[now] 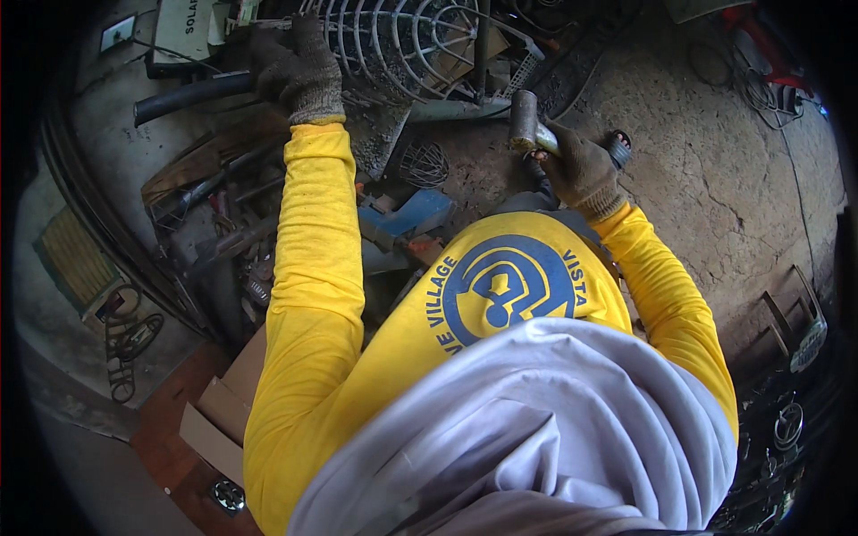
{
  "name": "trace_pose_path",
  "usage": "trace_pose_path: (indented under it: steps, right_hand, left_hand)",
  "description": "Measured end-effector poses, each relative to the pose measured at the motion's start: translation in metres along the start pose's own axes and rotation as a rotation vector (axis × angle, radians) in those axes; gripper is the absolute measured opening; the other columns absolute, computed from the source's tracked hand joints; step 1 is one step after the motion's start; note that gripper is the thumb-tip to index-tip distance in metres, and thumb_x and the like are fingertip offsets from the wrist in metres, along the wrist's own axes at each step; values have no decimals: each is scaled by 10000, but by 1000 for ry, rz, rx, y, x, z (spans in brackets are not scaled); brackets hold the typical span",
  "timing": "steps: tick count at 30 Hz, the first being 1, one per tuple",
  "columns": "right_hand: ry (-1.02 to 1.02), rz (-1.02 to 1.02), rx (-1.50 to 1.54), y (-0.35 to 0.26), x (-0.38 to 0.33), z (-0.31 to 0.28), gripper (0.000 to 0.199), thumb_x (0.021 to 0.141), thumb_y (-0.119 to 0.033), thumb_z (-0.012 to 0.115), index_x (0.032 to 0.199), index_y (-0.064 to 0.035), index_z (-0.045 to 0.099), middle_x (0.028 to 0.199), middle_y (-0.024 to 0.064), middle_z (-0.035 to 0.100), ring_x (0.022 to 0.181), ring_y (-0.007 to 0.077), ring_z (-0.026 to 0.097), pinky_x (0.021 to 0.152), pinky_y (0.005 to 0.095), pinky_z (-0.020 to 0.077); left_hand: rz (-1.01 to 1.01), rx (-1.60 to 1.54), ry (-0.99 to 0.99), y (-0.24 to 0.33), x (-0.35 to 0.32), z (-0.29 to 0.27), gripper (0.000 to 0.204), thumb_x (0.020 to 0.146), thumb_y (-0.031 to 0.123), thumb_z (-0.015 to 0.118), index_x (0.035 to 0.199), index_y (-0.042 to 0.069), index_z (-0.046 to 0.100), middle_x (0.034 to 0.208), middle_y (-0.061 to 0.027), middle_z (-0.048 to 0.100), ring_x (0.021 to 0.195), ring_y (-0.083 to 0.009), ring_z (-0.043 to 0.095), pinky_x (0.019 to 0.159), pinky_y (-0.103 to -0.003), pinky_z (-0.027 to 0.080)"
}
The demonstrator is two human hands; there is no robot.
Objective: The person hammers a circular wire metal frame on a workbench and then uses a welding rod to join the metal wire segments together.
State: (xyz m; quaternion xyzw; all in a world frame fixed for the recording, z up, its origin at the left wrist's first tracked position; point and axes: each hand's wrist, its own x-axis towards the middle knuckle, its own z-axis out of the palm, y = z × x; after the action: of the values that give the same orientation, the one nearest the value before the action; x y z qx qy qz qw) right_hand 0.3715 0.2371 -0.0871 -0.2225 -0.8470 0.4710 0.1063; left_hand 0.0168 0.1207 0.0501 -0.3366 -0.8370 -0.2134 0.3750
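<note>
My left hand (299,73), in a dark knitted glove, is closed at the end of a thick black tube (192,96) that sticks out to the left. Its fingers are partly lost in the dark, and the tube's inner end is hidden under the glove. Right beside that hand is a round cage of curved metal wires (407,40), like a fan guard. In my right hand (585,171), also gloved, I grip a short, heavy hammer (524,116) by its handle. The cylindrical steel head points up and left, apart from the cage.
Scrap metal, a blue piece (420,213) and a coil of wire (424,165) lie below the cage. A pale box (185,36) stands at the far left. Cardboard (219,402) lies lower left. Cracked concrete floor (715,188) stretches right, with a red tool and its cable (764,58) beyond.
</note>
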Motion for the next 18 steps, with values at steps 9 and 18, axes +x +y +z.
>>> trace_pose_path:
  steps: [9,18]
  right_hand:
    - [11,-70,29,-4,5,13,534,906,-413,692,1360,-152,588,1067,166,721,888,374,721,771,447,579]
    - [88,-213,77,-56,21,22,526,871,-337,757,1325,-126,596,1062,149,721,847,347,732,710,423,592]
  left_hand:
    - [-127,-141,-310,-7,6,-5,517,967,477,614,1135,-2,714,1062,-207,735,953,-339,691,887,-391,528]
    - [-269,-162,-411,10,10,-15,605,981,520,573,1278,2,667,1215,-193,713,1124,-327,670,1008,-374,489]
